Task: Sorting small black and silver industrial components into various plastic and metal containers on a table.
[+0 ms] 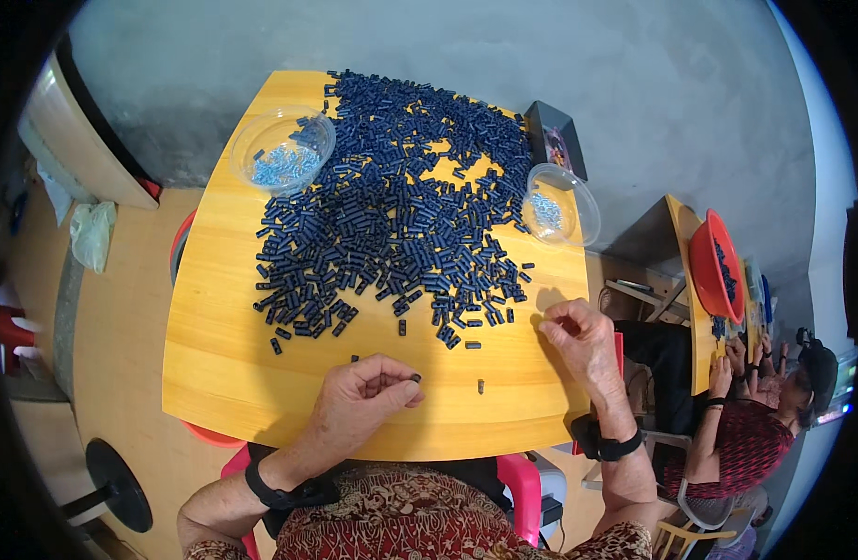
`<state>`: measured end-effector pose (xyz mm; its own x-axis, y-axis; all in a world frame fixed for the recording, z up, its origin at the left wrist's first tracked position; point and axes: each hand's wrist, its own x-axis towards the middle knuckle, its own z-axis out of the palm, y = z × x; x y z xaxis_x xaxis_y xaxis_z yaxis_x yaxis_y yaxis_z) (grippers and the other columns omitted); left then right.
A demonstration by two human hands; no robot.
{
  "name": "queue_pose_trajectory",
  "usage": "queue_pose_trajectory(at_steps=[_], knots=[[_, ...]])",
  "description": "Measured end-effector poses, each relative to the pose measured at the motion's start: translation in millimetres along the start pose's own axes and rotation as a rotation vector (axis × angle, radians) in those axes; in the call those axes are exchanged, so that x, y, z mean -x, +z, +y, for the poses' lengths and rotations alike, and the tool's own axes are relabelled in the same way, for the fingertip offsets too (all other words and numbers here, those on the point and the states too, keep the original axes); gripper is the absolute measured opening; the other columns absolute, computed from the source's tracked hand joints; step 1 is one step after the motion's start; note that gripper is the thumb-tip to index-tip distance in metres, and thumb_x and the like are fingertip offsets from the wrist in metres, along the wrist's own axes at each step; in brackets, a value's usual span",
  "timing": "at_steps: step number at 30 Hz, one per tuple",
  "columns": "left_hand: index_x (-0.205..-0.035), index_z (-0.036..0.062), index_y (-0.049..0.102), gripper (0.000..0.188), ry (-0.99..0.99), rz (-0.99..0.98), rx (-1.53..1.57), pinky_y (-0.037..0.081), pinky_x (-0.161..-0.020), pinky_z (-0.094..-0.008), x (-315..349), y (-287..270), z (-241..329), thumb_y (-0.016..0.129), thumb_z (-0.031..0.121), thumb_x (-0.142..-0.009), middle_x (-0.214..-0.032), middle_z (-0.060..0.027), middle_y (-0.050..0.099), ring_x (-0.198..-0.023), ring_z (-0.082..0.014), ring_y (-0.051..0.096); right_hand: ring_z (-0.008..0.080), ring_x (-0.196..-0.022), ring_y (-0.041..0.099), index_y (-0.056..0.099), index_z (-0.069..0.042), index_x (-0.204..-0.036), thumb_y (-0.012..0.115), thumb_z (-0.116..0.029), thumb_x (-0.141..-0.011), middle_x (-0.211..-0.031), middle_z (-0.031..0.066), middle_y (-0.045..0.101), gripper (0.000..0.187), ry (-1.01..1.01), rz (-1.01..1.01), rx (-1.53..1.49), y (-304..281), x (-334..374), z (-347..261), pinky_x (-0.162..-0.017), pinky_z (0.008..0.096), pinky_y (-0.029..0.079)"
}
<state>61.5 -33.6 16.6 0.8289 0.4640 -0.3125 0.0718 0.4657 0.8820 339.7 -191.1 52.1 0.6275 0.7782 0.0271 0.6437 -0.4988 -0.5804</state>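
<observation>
Holding the small dark piece [416, 378] by its edge, the left hand [359, 399] has thumb and forefinger pinched together over the near part of the table [228, 369], with most of the piece hidden by the fingertips. A light pinch at one end should suit it best, I judge, leaving more of the body exposed for sight and for the other hand; squeezing hard on something so short could make it spring away. The right hand [585, 347] is raised to the right, fingers curled and thumb close to the forefinger; whether anything sits between them I cannot tell. Bringing both hands low over the wood would make a drop harmless. Between them, nearer the table's front edge, a lone piece [480, 386] sits apart, so a sleeve or wrist could knock it. Beyond spreads the heap of dark pieces [391, 247], best approached from its loose near fringe. Flanking that heap, the left clear bowl [259, 131] and right clear bowl [581, 213] hold small shiny metal parts, which call for a fingertip pick. Behind the right bowl is a dark box [547, 119].
</observation>
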Motion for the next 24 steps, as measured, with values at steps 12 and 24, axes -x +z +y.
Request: queue_pose_trajectory(at_steps=[12,24], knots=[[-0.108,-0.0036,0.066,0.019,0.01,-0.034,-0.06,0.055,-0.084,-0.0247,3.6,5.7,-3.8,0.066,0.011,-0.097,-0.098,-0.0066,0.071,-0.092,-0.0118,0.069,0.0361,-0.072,0.067,0.064,-0.001,-0.083,0.07,-0.001,-0.079,-0.082,0.0182,0.067,0.007,-0.259,0.084,0.257,19.0,8.3,0.1,-0.067,0.0393,0.056],[-0.108,-0.0045,0.066,0.018,-0.04,-0.09,-0.008,0.055,-0.085,-0.0254,0.0,28.5,7.0,0.066,0.009,-0.096,-0.098,-0.0081,0.071,-0.092,-0.0131,0.069,0.0039,-0.063,0.05,0.066,-0.003,-0.084,0.068,0.001,-0.086,-0.073,-0.0013,0.063,0.005,0.207,-0.195,-1.062,27.5,31.2,-55.1,-0.059,0.0195,0.04]])
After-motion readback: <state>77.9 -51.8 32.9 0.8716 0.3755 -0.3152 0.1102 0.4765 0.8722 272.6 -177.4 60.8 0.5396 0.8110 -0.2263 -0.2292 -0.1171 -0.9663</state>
